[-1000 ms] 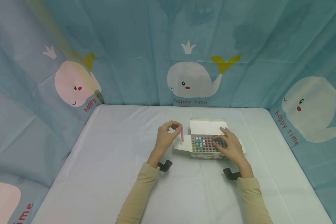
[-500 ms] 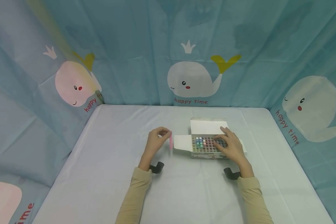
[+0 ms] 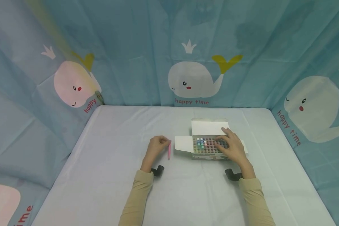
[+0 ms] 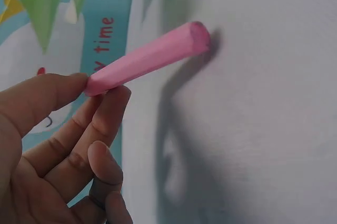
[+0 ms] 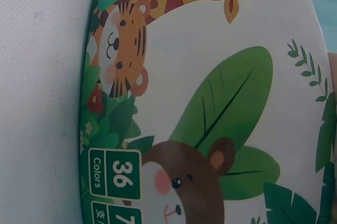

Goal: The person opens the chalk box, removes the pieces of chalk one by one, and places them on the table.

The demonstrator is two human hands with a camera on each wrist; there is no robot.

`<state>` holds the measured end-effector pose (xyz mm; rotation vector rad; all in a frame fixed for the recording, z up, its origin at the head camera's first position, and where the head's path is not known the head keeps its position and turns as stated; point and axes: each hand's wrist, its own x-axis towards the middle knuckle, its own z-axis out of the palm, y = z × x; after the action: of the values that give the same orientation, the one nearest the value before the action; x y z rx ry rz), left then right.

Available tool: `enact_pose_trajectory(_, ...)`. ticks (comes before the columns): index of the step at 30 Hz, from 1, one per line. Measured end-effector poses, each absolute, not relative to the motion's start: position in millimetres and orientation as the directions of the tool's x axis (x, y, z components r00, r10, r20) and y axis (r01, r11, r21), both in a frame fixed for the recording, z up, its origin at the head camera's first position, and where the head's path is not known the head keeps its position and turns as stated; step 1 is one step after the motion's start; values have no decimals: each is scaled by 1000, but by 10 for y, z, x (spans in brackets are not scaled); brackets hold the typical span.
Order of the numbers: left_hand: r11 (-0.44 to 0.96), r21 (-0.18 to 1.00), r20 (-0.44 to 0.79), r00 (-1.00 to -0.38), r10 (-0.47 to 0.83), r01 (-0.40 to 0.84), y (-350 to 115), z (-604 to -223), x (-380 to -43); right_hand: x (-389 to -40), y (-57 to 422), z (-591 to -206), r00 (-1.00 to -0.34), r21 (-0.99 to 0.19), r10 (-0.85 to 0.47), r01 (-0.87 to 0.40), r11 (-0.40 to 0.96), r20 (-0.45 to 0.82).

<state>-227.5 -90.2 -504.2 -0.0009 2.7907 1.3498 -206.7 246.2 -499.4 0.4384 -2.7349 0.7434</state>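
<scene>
My left hand (image 3: pixel 156 147) pinches one end of a pink crayon (image 3: pixel 169 151) between thumb and fingertips, left of the box. In the left wrist view the pink crayon (image 4: pixel 147 58) points away from the hand, its free end close over the white cloth and near its own shadow. My right hand (image 3: pixel 232 147) rests on the right part of an open cardboard box (image 3: pixel 203 156), fingers spread over the holed tray (image 3: pixel 196 151) and at the raised lid (image 3: pixel 207 128). The right wrist view shows the box's printed front (image 5: pixel 174 77), with cartoon animals and "36 Colors".
Several coloured crayons (image 3: pixel 201 143) stand in the tray's left part. A white side flap (image 3: pixel 183 143) sticks out left of the box. The white table (image 3: pixel 101 163) is backed by a blue whale-print curtain (image 3: pixel 135 62). Black wrist mounts (image 3: pixel 158 170) sit at both wrists.
My left hand has moved left from over the side flap, then lowered the pink crayon toward the table. The right hand and box stay in place.
</scene>
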Motion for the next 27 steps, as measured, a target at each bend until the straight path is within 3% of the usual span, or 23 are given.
enact_pose_trajectory(11,700,713,-30,-999,-24,-38,-914,-5209,-2305,-2065,2455,-4990,-914,-438,-217,-360,824,342)
enact_pose_trajectory(27,800,600,53,-998,-33,6,-847,-5167,-2348,-2056,2462,-4989,-922,-467,-211,-351,812,325)
